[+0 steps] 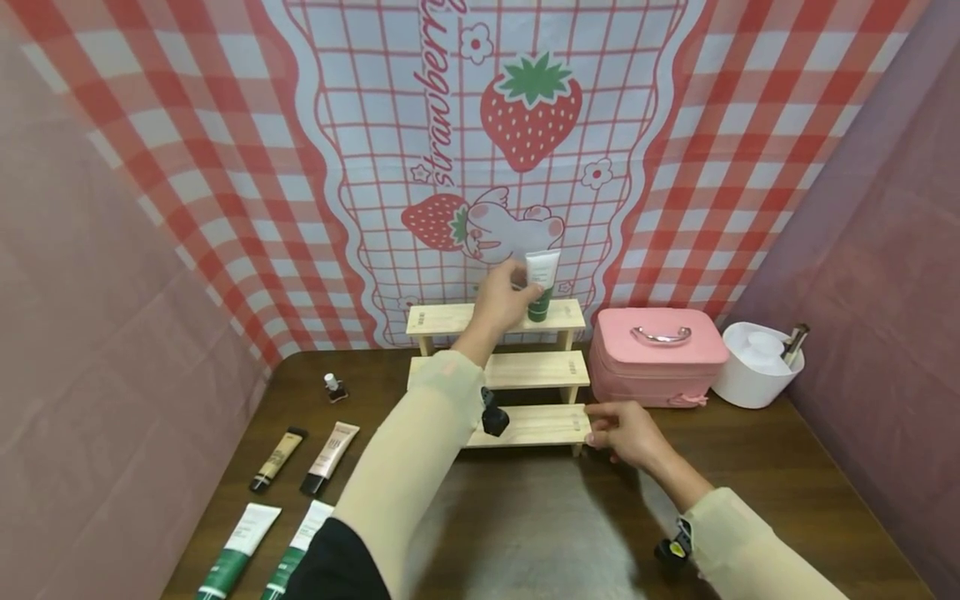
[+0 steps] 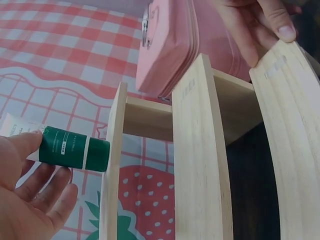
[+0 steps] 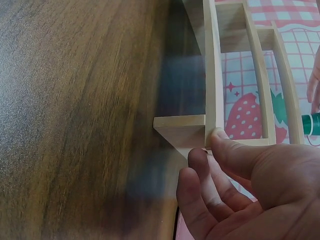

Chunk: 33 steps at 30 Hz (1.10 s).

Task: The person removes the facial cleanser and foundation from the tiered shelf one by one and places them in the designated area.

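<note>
On the top step of a three-tier wooden shelf (image 1: pixel 536 369), near its right end, a white and green squeeze tube (image 1: pixel 538 310) stands upright on its cap. My left hand (image 1: pixel 500 300) holds that tube between thumb and fingers; the left wrist view shows the green cap (image 2: pixel 96 154) against the top board. Down at the lowest board's right end, my right hand (image 1: pixel 630 433) pinches the edge. Its thumb (image 3: pixel 227 147) lies on the board in the right wrist view, while the other fingers curl below.
Right of the shelf stand a pink case (image 1: pixel 660 354) with a metal handle and a white round organizer (image 1: pixel 753 375). At left on the dark wooden table lie two more green-white tubes (image 1: pixel 238 550), a gold tube (image 1: pixel 277 460), and a pink tube (image 1: pixel 330 457); a small bottle (image 1: pixel 335 387) is behind.
</note>
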Available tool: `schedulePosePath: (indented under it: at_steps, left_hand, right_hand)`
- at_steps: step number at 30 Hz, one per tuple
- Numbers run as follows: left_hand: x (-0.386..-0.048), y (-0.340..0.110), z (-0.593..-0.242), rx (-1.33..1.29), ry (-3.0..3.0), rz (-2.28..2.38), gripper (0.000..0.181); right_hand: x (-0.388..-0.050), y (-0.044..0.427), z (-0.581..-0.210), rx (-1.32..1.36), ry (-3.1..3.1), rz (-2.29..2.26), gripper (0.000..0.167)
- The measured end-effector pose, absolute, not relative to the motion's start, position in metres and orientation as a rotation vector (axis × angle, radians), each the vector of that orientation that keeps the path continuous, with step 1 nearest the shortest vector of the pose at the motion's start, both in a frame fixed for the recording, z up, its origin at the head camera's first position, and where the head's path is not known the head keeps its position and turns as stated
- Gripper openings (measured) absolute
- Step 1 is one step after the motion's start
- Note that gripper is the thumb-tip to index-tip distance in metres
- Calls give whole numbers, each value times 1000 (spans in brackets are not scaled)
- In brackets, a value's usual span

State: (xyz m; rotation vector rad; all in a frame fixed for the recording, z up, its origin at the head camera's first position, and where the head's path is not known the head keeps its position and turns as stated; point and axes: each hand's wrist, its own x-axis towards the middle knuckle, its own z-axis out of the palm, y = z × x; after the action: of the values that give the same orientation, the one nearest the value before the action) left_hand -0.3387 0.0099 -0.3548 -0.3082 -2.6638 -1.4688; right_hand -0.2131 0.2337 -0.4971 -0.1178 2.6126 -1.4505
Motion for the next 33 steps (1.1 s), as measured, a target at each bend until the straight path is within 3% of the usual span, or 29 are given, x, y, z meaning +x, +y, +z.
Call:
schedulePosePath:
  at_steps: [7, 15, 25, 33]
  left_hand:
    - [-324, -8, -348, -414, -2637, -1529, 30]
    - [-279, -64, -348, -509, -2639, -1556, 31]
    - [-201, -155, -391, -506, -2717, -1684, 27]
    - [-153, -197, -430, -418, -2805, -1841, 32]
  right_hand:
    - [-212, 233, -497, -128, 2619, -1428, 46]
    - [-212, 235, -496, -133, 2636, -1394, 46]
    - [-214, 237, -495, -162, 2644, -1380, 47]
    - [-215, 234, -498, -159, 2648, -1368, 46]
